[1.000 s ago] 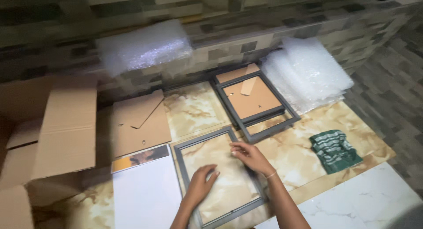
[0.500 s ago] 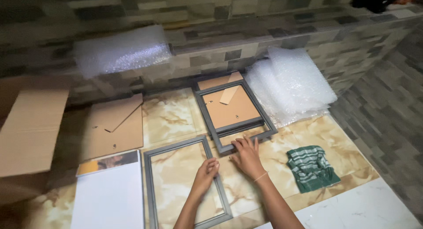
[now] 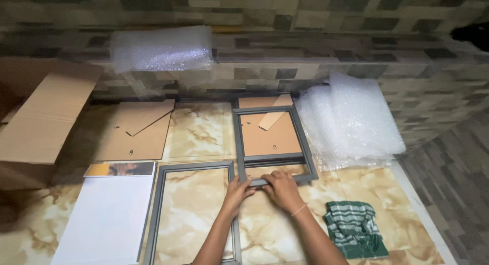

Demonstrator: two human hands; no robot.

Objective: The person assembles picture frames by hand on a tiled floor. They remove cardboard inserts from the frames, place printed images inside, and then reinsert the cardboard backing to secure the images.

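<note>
Both my hands rest on the near bottom rail of a grey picture frame (image 3: 300, 137) lying face down on the marble floor, its brown backing board with a stand showing. My left hand (image 3: 237, 192) grips the rail's left end by the corner, and my right hand (image 3: 281, 187) closes over its middle. An empty grey frame (image 3: 159, 204) lies flat just to the left, with floor showing through it. My left forearm crosses its right rail.
A white sheet stack (image 3: 104, 219) lies at the left, brown backing boards (image 3: 137, 130) behind it, and a cardboard box (image 3: 35, 122) at the far left. Bubble wrap sheets (image 3: 351, 122) are piled at the right; another (image 3: 160, 48) sits on the stone ledge. A green checked cloth (image 3: 354, 227) lies near right.
My hands moved off the empty frame's glass area and forward onto the bottom rail of the frame with the backing board. The view shifted right.
</note>
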